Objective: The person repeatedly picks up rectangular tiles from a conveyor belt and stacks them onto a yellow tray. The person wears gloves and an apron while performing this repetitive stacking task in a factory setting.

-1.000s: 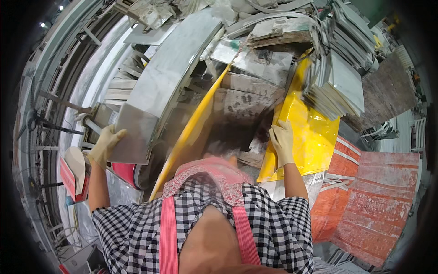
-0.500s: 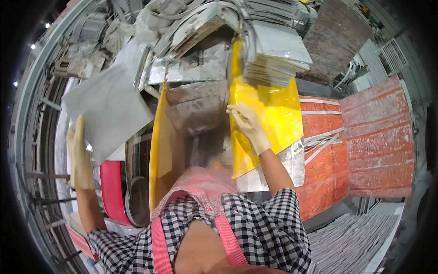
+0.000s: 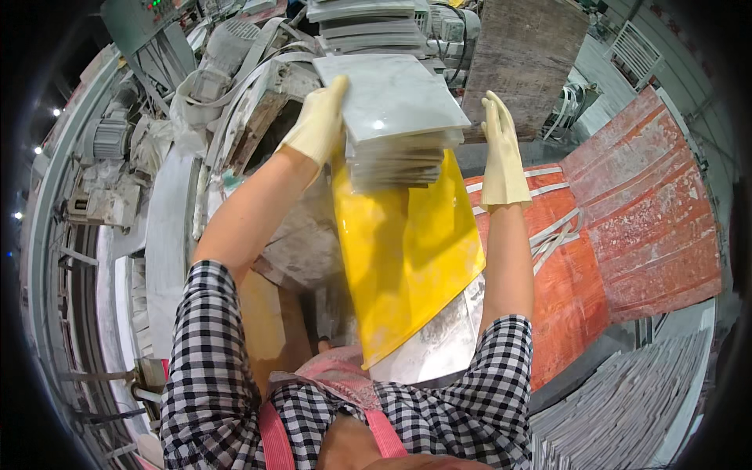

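Head view shows you a broad orange-red panel (image 3: pixel 552 313) on your right, then a bright yellow sheet (image 3: pixel 407 251) straight in front, with a stack of pale tiles (image 3: pixel 395 166) at its far end. Over that stack lies the grey-white tile (image 3: pixel 399 98), its outline reaching past the ones beneath; whether its weight rests fully on them, you cannot tell from here. It looks nearly square, so no long axis stands out, but its left edge slants from far left toward you and rightward. It sits between your hands, and the left is plainly nearer: your gloved left hand (image 3: pixel 312 125) grips that left edge, one digit along it, the rest of the hold partly out of sight. Your gloved right hand (image 3: pixel 503 160) is just beside the tile's right corner but apart from it, holding nothing, its fingers straight and pointing away from you.
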Demonstrator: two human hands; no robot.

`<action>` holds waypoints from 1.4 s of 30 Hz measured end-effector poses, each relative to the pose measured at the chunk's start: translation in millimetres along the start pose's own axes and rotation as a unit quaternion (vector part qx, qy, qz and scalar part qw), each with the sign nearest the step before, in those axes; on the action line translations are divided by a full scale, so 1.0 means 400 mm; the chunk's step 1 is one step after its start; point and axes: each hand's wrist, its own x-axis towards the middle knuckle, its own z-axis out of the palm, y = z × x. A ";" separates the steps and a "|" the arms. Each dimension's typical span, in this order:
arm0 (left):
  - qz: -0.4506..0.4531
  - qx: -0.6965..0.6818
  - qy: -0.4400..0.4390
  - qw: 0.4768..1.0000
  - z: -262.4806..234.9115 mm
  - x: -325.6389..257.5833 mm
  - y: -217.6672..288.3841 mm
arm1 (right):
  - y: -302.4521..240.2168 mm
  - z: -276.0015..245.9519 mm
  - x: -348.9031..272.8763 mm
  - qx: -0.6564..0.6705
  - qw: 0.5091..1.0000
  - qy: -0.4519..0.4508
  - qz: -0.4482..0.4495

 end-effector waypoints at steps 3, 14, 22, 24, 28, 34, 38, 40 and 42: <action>-0.013 0.139 -0.005 0.990 0.045 0.069 -0.010 | 0.028 0.003 0.042 -0.024 0.999 -0.040 0.017; 0.122 0.664 0.037 0.737 -0.017 0.116 0.121 | 0.089 0.087 0.017 -0.279 0.959 -0.027 -0.040; 0.100 0.264 0.026 0.959 -0.361 -0.174 -0.085 | 0.099 0.090 0.031 -0.300 0.951 -0.038 -0.068; 0.016 0.222 0.114 0.968 -0.546 -0.327 -0.198 | 0.082 0.092 0.023 -0.323 0.942 -0.043 -0.085; -0.005 0.294 0.378 0.878 -1.023 -0.608 -0.348 | 0.033 0.093 -0.003 -0.362 0.929 -0.060 -0.057; -0.125 0.650 0.410 0.627 -1.568 -0.964 -0.437 | -0.027 0.119 -0.035 -0.481 0.835 -0.043 -0.266; -0.220 0.503 0.319 0.773 -1.686 -1.006 -0.509 | -0.049 0.138 -0.068 -0.504 0.803 -0.112 -0.297; -0.172 0.562 0.345 0.732 -1.699 -0.993 -0.536 | -0.054 0.142 -0.079 -0.506 0.799 -0.162 -0.282; -0.238 0.426 0.353 0.799 -1.697 -0.982 -0.549 | -0.049 0.153 -0.083 -0.514 0.791 -0.183 -0.278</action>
